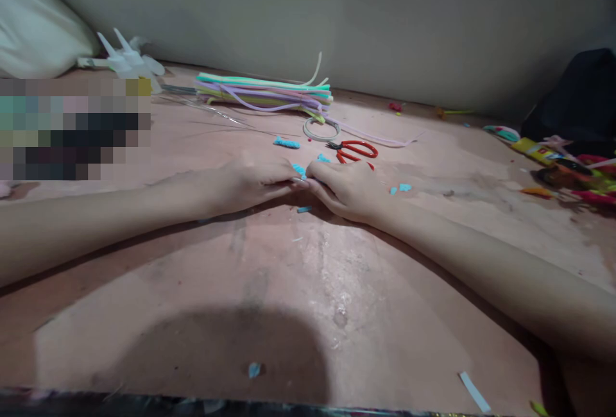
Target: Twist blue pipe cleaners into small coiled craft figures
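My left hand [245, 183] and my right hand [344, 189] meet at the middle of the table, fingertips pinched together. Between them shows a light-blue fuzzy pipe cleaner piece [299, 169]; most of it is hidden by the fingers. Just beyond lies a separate blue twisted pipe cleaner piece [287, 143]. Red-handled pliers [359, 149] rest behind my right hand, their dark jaws pointing left. A small blue bit [304, 210] lies on the table just below the fingertips.
Behind the hands lies a bundle of pastel pipe cleaners [264, 93], with a pale ring [321, 129] in front of it. Blue scraps [405, 187] lie to the right. Colourful craft pieces [577, 176] are heaped at the far right. White nozzles [128, 58] stand at back left.
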{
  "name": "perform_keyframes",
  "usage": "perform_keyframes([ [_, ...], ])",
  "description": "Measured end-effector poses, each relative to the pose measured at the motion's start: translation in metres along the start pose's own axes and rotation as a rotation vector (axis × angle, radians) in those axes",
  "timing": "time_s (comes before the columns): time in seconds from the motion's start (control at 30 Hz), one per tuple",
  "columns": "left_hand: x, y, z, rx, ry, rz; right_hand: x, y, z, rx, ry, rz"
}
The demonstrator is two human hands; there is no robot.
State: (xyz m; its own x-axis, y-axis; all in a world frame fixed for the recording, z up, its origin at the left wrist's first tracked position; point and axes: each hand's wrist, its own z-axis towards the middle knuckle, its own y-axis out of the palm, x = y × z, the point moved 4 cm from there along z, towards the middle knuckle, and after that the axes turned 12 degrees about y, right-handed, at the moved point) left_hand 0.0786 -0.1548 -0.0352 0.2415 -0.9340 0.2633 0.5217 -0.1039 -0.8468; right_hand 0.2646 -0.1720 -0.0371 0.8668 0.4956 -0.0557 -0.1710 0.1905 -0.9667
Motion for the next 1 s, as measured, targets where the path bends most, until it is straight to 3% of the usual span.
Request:
perform_keyframes([
  [0.13, 0.006, -0.002, -0.002, -0.031, 0.208, 0.158, 0.002, 0.000, 0.003, -0.064, 0.049, -0.026],
  [0.3, 0.007, 0.000, 0.001, -0.046, 0.142, 0.270, 0.000, -0.002, 0.004, -0.115, 0.121, -0.024],
  [0.6, 0.026, -0.006, 0.002, -0.041, 0.358, 0.421, -0.002, 0.001, 0.002, -0.089, 0.183, 0.397],
  [0.8, 0.036, -0.013, 0.003, -0.013, 0.332, 0.439, 0.001, 0.006, 0.004, -0.128, 0.044, 0.673],
  [0.93, 0.029, -0.010, 0.003, -0.060, 0.348, 0.471, 0.003, 0.007, 0.005, -0.105, 0.068, 0.758],
  [1.0, 0.023, -0.008, 0.006, -0.050, 0.251, 0.421, 0.003, 0.007, 0.005, -0.089, 0.080, 0.761],
])
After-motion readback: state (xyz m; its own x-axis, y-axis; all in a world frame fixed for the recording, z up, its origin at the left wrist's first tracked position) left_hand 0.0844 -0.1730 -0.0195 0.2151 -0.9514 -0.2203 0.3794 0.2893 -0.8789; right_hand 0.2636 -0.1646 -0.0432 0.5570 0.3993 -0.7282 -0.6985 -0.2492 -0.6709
